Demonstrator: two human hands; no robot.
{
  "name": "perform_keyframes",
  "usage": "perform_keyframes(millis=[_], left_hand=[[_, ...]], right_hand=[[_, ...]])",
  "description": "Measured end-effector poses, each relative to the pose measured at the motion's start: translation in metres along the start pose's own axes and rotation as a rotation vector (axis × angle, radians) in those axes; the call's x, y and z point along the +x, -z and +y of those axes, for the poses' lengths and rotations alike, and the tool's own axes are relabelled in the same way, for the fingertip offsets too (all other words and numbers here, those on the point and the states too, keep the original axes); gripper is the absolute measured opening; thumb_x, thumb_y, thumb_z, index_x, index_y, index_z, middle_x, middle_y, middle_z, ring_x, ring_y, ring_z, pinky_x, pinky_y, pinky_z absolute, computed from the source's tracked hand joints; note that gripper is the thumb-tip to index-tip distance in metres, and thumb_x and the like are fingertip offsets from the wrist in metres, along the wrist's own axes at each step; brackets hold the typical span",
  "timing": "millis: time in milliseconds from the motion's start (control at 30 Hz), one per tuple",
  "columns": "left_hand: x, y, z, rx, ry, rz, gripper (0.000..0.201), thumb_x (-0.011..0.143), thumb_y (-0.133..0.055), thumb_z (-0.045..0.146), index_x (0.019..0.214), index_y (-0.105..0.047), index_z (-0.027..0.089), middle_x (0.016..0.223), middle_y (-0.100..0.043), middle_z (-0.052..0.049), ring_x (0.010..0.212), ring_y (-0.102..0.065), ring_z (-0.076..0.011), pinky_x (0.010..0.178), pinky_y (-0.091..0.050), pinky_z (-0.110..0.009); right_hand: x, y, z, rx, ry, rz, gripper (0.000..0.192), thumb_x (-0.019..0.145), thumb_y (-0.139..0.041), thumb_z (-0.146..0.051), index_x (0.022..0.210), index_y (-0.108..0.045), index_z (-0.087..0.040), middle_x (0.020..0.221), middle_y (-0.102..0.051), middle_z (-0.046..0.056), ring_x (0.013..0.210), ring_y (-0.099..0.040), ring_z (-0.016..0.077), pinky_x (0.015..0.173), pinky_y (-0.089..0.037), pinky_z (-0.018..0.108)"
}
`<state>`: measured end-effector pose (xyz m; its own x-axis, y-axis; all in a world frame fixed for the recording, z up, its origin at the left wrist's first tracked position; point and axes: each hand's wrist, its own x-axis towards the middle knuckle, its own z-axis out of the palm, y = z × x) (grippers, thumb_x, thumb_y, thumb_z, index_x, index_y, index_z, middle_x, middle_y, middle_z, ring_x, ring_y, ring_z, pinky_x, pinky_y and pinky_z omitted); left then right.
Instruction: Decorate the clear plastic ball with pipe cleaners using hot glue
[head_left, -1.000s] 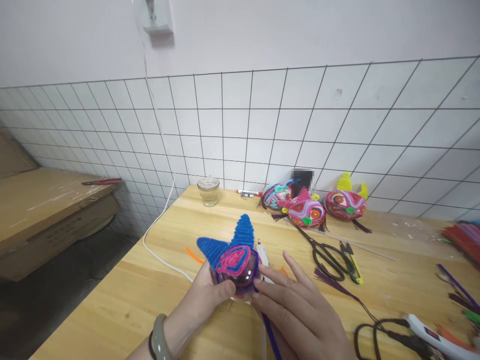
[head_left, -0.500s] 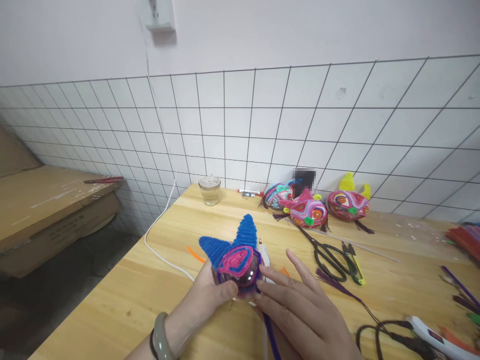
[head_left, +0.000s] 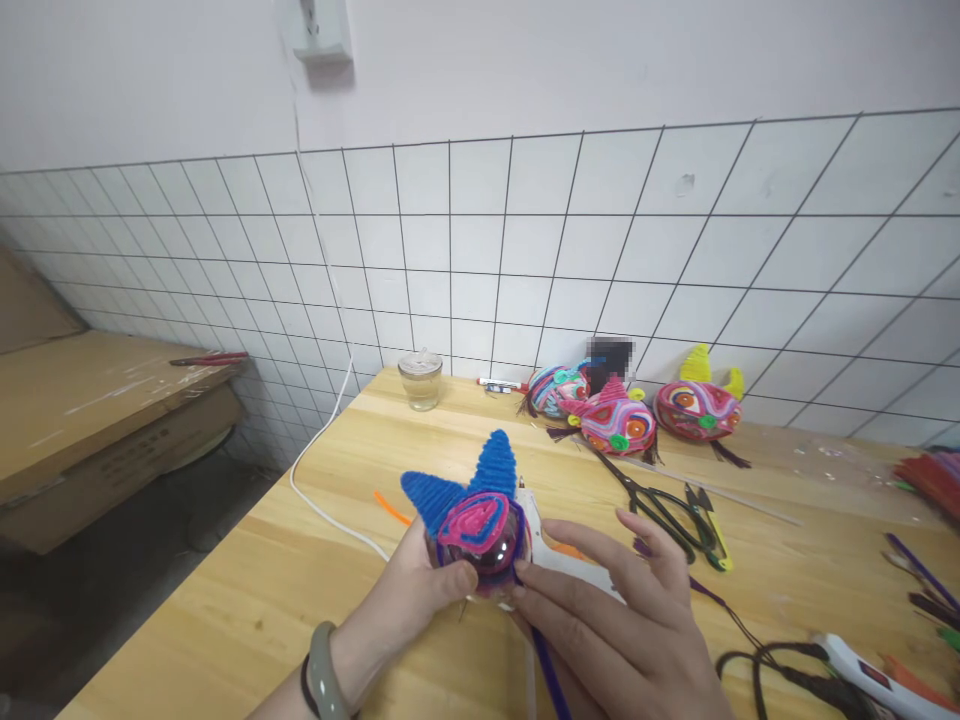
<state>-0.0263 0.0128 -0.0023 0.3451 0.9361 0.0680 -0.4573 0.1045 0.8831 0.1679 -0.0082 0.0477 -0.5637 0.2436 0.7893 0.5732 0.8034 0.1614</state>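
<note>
A shiny, rounded craft head (head_left: pixel 504 558) with two pointed blue fuzzy ears (head_left: pixel 496 465) and a pink-and-blue coiled patch (head_left: pixel 474 522) rests in my left hand (head_left: pixel 431 590). The left thumb lies across its front; the other fingers are mostly hidden behind it. My right hand (head_left: pixel 622 620) presses its fingertips on the right side of the head, where a purple pipe cleaner (head_left: pixel 550 678) runs along the edge and trails down below. The right thumb is hidden, while the index and little fingers spread apart. Behind the hands lies a partly covered white object (head_left: pixel 592 572).
Several finished yarn-covered heads (head_left: pixel 697 410) stand near the tiled wall, beyond black scissors (head_left: pixel 667 515) and yellow snips (head_left: pixel 716 535). A glass of liquid (head_left: pixel 420 382) stands at the back left. A white tool with a black cord (head_left: pixel 874 675) lies at right.
My right hand's upper fingers have lifted off the head and shifted right, showing more of the white object behind. The left hand and the head have hardly moved.
</note>
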Motion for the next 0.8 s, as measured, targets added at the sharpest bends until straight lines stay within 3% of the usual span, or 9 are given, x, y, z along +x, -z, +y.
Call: perform_keyframes(millis=[133,300,433,567,700,800], left_hand=[[0.0,0.002,-0.002,0.028,0.005,-0.002,0.06,0.057,-0.079,0.049,0.106,-0.063,0.017,0.09,-0.068,-0.009,0.079,-0.062,-0.0217,0.07,-0.048,-0.032],[0.0,0.004,-0.004,0.031,0.001,0.037,0.063,0.056,-0.08,0.049,0.107,-0.062,0.016,0.097,-0.068,-0.011,0.088,-0.062,-0.0252,0.076,-0.047,-0.035],[-0.001,0.005,-0.005,0.036,-0.008,0.063,0.064,0.055,-0.08,0.05,0.108,-0.062,0.017,0.103,-0.068,-0.012,0.093,-0.062,-0.027,0.079,-0.047,-0.037],[0.0,0.004,-0.003,0.044,-0.006,0.063,0.064,0.055,-0.08,0.051,0.106,-0.063,0.017,0.101,-0.069,-0.012,0.09,-0.063,-0.0268,0.076,-0.047,-0.036],[0.001,0.003,-0.004,0.019,-0.007,0.075,0.063,0.055,-0.08,0.05,0.106,-0.061,0.018,0.1,-0.069,-0.011,0.09,-0.063,-0.0264,0.077,-0.048,-0.036],[0.001,0.005,-0.006,0.02,-0.012,0.084,0.063,0.057,-0.08,0.05,0.107,-0.061,0.018,0.102,-0.068,-0.012,0.092,-0.062,-0.0269,0.081,-0.047,-0.039]], right_hand=[[0.002,0.002,-0.001,-0.041,-0.026,0.019,0.017,0.088,-0.057,-0.018,0.085,-0.072,-0.025,0.079,-0.078,-0.006,0.087,-0.071,0.0194,0.102,-0.028,0.038],[0.001,-0.004,-0.004,-0.041,-0.018,-0.005,0.016,0.087,-0.058,-0.016,0.087,-0.072,-0.023,0.082,-0.078,-0.006,0.084,-0.069,0.02,0.09,-0.031,0.035],[-0.001,-0.007,-0.008,-0.023,-0.182,0.154,0.03,0.095,-0.046,-0.017,0.08,-0.072,-0.023,0.071,-0.077,-0.002,0.08,-0.068,0.0218,0.081,-0.032,0.038],[-0.002,-0.006,-0.006,-0.039,-0.028,-0.02,0.019,0.091,-0.055,-0.02,0.087,-0.072,-0.025,0.08,-0.078,-0.003,0.087,-0.068,0.0216,0.079,-0.033,0.035],[-0.007,-0.017,-0.011,0.006,-0.206,0.162,0.033,0.098,-0.043,-0.023,0.082,-0.072,-0.024,0.075,-0.077,-0.001,0.089,-0.065,0.0235,0.084,-0.031,0.039],[-0.011,-0.026,-0.017,0.024,-0.243,0.195,0.033,0.098,-0.042,-0.022,0.083,-0.072,-0.024,0.076,-0.077,-0.001,0.091,-0.064,0.0234,0.089,-0.03,0.041]])
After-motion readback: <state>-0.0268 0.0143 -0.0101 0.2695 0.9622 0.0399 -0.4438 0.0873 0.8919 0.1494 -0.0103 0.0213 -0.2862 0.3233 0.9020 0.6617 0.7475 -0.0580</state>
